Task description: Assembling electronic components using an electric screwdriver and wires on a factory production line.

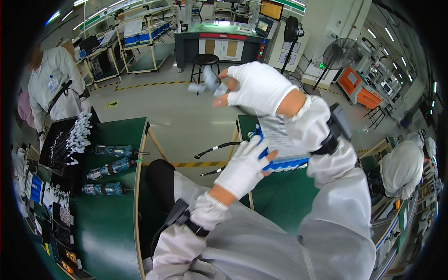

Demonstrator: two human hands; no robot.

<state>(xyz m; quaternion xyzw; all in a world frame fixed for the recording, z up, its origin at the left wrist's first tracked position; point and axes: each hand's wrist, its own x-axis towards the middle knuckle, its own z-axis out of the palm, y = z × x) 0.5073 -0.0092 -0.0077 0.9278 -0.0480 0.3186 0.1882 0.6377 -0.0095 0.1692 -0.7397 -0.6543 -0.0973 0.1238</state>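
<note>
I'm lifting a small white part point(207, 84) up, right hand point(259, 88) fingers clamped on it; left hand point(242, 168), fingers apart, is resting on the blue tray point(289, 163), nothing placed yet.

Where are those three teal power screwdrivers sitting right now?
The three teal power screwdrivers lie in a row on the green workbench at the person's left, just right of a black tray of white parts, away from both gloved hands.
</note>
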